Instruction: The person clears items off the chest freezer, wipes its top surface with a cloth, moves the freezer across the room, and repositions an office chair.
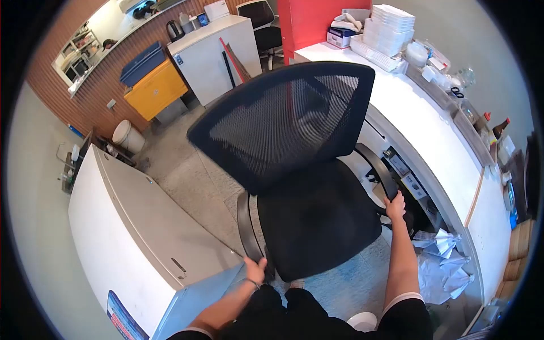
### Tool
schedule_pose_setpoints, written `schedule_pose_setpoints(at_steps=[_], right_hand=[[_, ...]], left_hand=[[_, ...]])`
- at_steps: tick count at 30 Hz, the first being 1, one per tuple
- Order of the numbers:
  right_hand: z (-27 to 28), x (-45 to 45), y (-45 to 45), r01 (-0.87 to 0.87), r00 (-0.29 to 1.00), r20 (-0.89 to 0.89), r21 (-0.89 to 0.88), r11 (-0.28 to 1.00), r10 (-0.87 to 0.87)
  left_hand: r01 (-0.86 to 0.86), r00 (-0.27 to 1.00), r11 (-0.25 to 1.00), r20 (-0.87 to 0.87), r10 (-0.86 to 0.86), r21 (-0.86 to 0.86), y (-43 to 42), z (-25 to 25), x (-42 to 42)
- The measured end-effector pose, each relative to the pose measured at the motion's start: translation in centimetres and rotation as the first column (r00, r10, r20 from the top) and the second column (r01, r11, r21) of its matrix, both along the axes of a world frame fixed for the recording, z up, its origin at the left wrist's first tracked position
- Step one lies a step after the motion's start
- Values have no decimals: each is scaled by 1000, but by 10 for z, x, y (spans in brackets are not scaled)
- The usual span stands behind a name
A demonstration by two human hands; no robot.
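A black office chair (pixel 320 218) with a mesh backrest stands right in front of me, its seat toward my legs. My left hand (pixel 256 270) is closed at the front end of the left armrest (pixel 247 224), thumb up, with the fingers partly hidden. On the other side, my right hand (pixel 395 206) wraps round the front of the right armrest (pixel 381 173). Both arms reach forward and down to the chair. Its base and wheels are mostly hidden under the seat.
A white chest freezer (pixel 153 215) stands close on the left. Along the right runs a white counter (pixel 419 124) bearing stacked white containers (pixel 390 28) and bottles. Crumpled silver sheeting (pixel 442 266) lies below it. Farther back are a yellow bin (pixel 156 93) and a white cabinet (pixel 212 62).
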State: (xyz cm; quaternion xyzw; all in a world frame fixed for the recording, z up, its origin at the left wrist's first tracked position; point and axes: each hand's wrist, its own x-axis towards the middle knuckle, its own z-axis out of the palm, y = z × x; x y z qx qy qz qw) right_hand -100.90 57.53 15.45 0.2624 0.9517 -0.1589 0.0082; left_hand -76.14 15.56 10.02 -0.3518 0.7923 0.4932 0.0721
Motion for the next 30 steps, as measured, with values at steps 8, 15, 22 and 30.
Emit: schedule_pose_setpoints(at_steps=[8, 15, 22, 30], right_hand=[[-19, -28, -65, -413, 906, -248, -336, 847, 343], [-24, -87, -161, -457, 889, -157, -321, 829, 429], [-21, -161, -231, -438, 896, -182, -521, 733, 406], [-34, -253, -296, -455, 889, -194, -453, 766, 414]], left_hand=[[-140, 959, 903, -282, 22, -406, -153, -18, -175], [-57, 996, 957, -80, 35, -284, -264, 7, -276], [-99, 995, 950, -40, 92, -295, -322, 22, -343], [-112, 990, 942, -117, 79, -316, -395, -4, -412]])
